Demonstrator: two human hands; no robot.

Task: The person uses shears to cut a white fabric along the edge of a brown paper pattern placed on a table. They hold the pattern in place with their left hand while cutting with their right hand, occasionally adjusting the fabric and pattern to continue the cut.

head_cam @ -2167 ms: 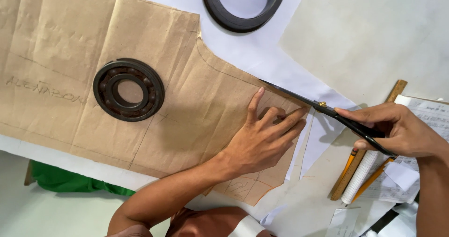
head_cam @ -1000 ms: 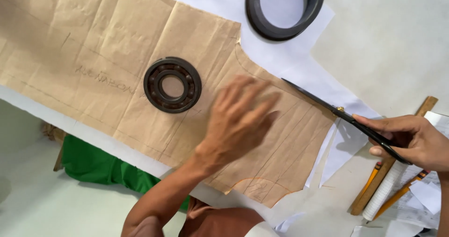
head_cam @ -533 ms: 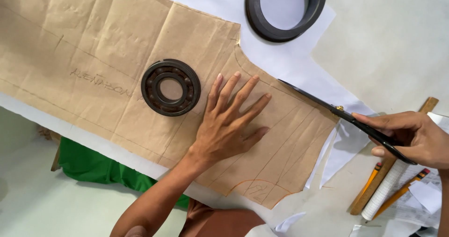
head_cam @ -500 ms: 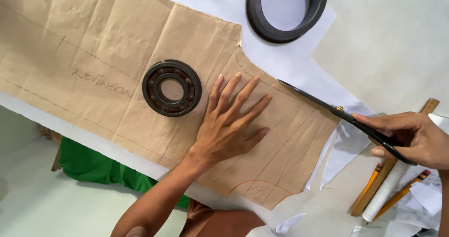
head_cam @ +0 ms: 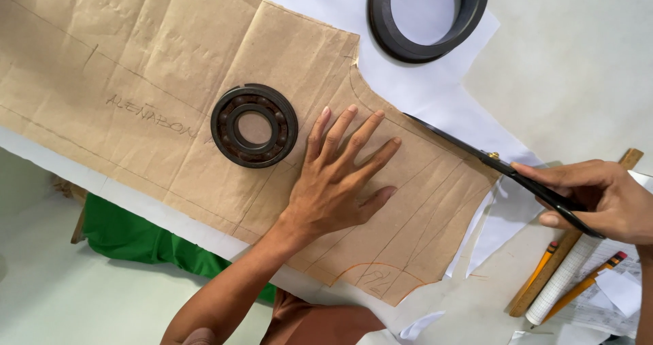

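The left hand (head_cam: 338, 182) is lying open and flat, fingers spread, pressing down on the brown paper pattern (head_cam: 170, 93) just beside the bearing (head_cam: 254, 125), a dark metal ring that is resting on the pattern as a weight. The right hand (head_cam: 598, 199) is closing around the handles of the black scissors (head_cam: 490, 158), gripping them at the right edge of the view. The scissor blades are pointing up and to the left, running along the pattern's upper right edge, with the tip lying near the inward notch in that edge. The pattern is lying across the counter (head_cam: 578, 66), over a sheet of white fabric (head_cam: 435, 100) that is showing beyond its upper and lower edges. Pencil lines and an orange curved mark are crossing the pattern's lower right end. A large black ring (head_cam: 469, 15) is sitting on the white fabric at the top of the view, well apart from both hands. Below the right hand, a wooden ruler (head_cam: 544, 277) and two orange pencils (head_cam: 585, 284) are lying on the counter beside loose white paper scraps (head_cam: 615, 290). Green cloth (head_cam: 136, 239) is showing below the counter's near edge, at lower left.
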